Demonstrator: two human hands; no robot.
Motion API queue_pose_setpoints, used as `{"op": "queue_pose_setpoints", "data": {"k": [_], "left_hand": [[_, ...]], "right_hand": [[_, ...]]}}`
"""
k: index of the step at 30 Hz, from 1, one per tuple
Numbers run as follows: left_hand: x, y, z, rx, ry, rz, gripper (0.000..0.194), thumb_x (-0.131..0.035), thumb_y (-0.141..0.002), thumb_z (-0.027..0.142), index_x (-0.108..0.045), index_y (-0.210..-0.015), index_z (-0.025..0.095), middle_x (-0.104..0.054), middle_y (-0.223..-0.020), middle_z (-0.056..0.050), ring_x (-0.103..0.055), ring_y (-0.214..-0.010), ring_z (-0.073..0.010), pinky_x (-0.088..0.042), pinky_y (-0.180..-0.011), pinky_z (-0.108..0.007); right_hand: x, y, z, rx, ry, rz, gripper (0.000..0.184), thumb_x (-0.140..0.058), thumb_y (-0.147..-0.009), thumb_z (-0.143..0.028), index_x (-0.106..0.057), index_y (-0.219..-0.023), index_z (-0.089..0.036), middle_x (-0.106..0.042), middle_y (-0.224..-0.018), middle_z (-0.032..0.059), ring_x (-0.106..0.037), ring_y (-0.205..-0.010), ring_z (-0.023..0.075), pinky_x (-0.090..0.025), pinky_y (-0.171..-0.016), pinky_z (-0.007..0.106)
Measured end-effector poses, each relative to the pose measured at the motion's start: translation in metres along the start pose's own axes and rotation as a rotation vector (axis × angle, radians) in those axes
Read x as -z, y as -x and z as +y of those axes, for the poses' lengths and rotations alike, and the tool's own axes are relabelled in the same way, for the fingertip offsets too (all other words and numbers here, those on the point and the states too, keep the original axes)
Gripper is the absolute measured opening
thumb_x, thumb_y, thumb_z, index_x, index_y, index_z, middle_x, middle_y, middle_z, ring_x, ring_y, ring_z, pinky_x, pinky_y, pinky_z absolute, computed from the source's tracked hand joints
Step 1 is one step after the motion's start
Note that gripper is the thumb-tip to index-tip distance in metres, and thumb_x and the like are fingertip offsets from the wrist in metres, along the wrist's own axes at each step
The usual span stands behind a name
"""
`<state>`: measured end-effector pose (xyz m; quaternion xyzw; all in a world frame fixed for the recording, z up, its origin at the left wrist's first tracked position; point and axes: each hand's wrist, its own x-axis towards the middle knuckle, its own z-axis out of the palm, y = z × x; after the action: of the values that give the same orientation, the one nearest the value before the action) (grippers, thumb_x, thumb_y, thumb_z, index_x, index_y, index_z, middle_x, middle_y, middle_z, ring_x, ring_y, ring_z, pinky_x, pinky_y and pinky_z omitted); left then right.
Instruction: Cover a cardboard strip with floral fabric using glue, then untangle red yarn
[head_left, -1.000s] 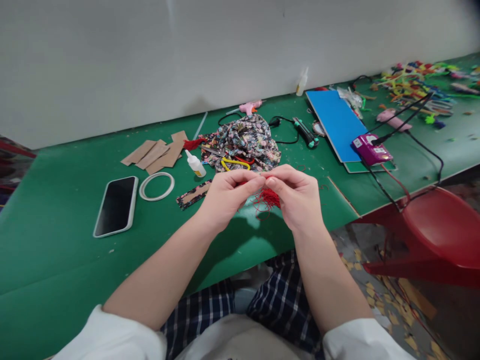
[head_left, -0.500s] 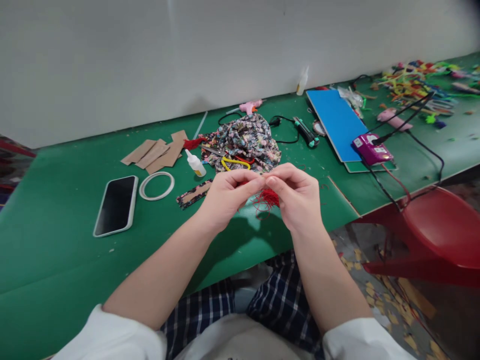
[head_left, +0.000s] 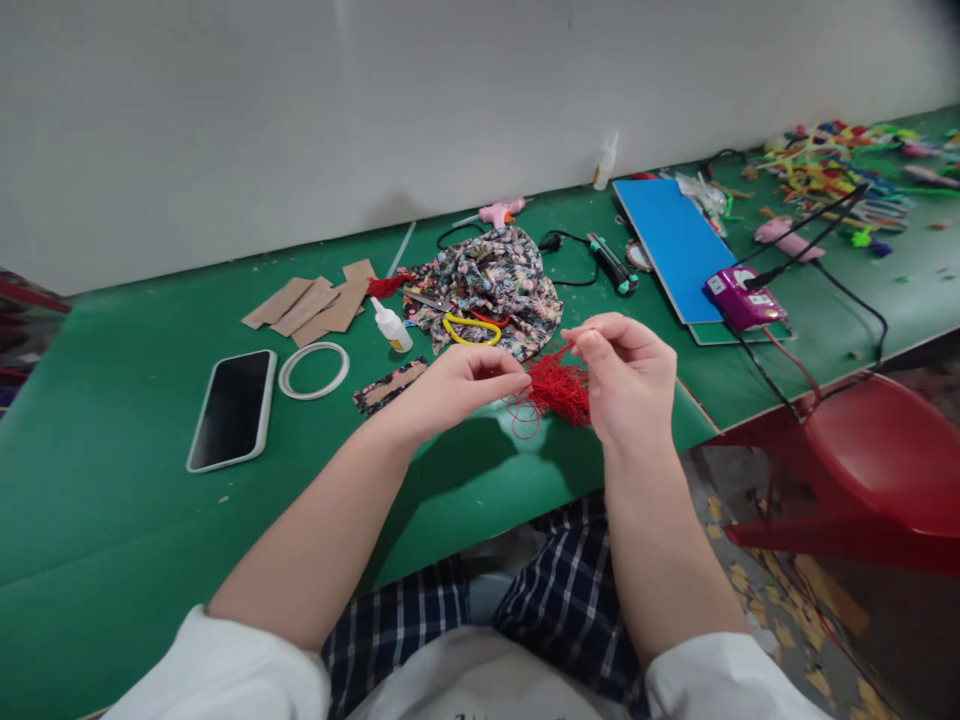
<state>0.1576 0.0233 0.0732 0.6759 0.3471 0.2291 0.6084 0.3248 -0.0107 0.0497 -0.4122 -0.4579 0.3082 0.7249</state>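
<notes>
A tangle of thin red thread hangs between my two hands over the front edge of the green table. My left hand pinches one end of it with thumb and forefinger. Further right, and a little higher, my right hand is closed on the other side of the bundle. A loose loop of thread droops below the tangle. Just behind my hands lies a crumpled piece of floral fabric with yellow-handled scissors on it.
Left of my hands lie a floral-covered strip, a small glue bottle, a white tape ring, a phone and cardboard pieces. Behind are a pink glue gun, a blue board, a purple device with cables and pipe cleaners. A red chair stands right.
My hands were pinched together at the thread. They have drawn apart, the right hand moving right and up, and the red tangle is now spread out between them.
</notes>
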Motion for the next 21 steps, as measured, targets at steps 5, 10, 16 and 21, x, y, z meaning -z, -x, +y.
{"op": "queue_pose_setpoints", "data": {"k": [5, 10, 16, 21], "left_hand": [[0.018, -0.002, -0.007, 0.091, -0.197, -0.18, 0.026, -0.058, -0.079, 0.04, -0.063, -0.075, 0.015, -0.049, -0.06, 0.003, -0.04, -0.054, -0.0064, -0.03, -0.049, -0.019], [0.038, -0.002, -0.019, 0.113, -0.602, -0.347, 0.028, -0.056, -0.08, 0.043, -0.069, -0.081, 0.019, -0.066, -0.083, -0.001, -0.057, -0.074, -0.0134, -0.04, -0.062, -0.021], [0.035, -0.001, -0.018, 0.025, -0.65, -0.078, 0.038, -0.059, -0.079, 0.044, -0.065, -0.11, 0.023, -0.065, -0.115, -0.004, -0.058, -0.105, -0.0228, -0.044, -0.088, -0.03], [-0.004, -0.002, -0.011, -0.161, 0.099, 0.097, 0.054, -0.065, -0.078, 0.033, -0.052, -0.128, 0.019, -0.065, -0.117, -0.006, -0.06, -0.107, -0.0201, -0.047, -0.091, -0.031]], "right_hand": [[0.007, -0.006, 0.003, 0.042, 0.06, 0.056, 0.006, -0.071, -0.071, -0.028, -0.067, -0.07, -0.023, -0.064, -0.067, -0.0045, -0.06, -0.065, 0.0098, -0.05, -0.065, 0.026], [0.007, -0.006, 0.002, 0.047, 0.152, 0.01, 0.004, -0.072, -0.07, -0.023, -0.068, -0.069, -0.024, -0.065, -0.067, -0.0045, -0.059, -0.065, 0.0098, -0.048, -0.063, 0.025], [0.005, -0.003, 0.001, 0.052, 0.341, -0.085, 0.002, -0.071, -0.071, -0.023, -0.07, -0.071, -0.024, -0.062, -0.074, -0.003, -0.059, -0.076, 0.0123, -0.048, -0.076, 0.03], [-0.001, 0.002, 0.002, 0.039, 0.471, -0.173, 0.005, -0.072, -0.07, -0.02, -0.071, -0.071, -0.025, -0.058, -0.079, -0.0018, -0.058, -0.085, 0.0138, -0.047, -0.082, 0.032]]}}
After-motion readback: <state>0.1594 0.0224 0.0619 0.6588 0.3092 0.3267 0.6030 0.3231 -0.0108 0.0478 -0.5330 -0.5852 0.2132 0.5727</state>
